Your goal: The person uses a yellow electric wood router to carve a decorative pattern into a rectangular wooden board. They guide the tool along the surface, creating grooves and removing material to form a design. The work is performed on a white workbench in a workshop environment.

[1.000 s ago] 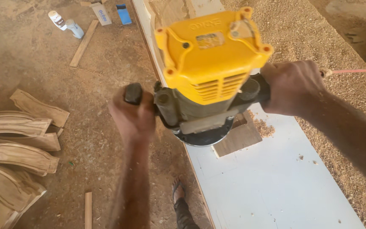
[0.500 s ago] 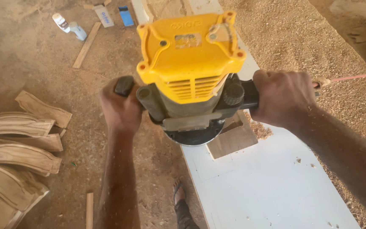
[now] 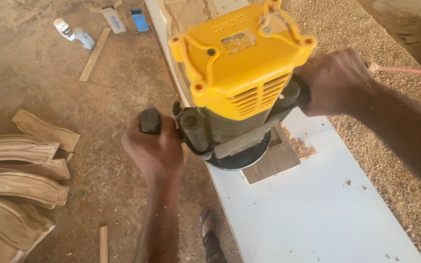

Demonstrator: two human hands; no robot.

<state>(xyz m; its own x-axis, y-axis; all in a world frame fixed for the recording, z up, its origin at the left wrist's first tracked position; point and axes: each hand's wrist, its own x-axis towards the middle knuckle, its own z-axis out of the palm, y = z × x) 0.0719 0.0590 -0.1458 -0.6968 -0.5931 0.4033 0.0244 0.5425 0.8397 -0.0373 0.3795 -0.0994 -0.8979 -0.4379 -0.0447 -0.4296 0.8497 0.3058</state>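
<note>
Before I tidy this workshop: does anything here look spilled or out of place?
Sawdust lies spilled on the white board beside the yellow router that both hands grip. A sandalled foot stands directly under the board's edge.

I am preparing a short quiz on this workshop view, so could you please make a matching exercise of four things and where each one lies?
Things:
1. yellow router
2. curved wooden pieces
3. wooden block
4. small bottles

Places:
A. on the white board, partly under the tool's base
B. on the dirt floor, far upper left
C. gripped between the left hand and right hand
D. stacked on the floor at the left

Pairs: 1-C, 2-D, 3-A, 4-B
</note>
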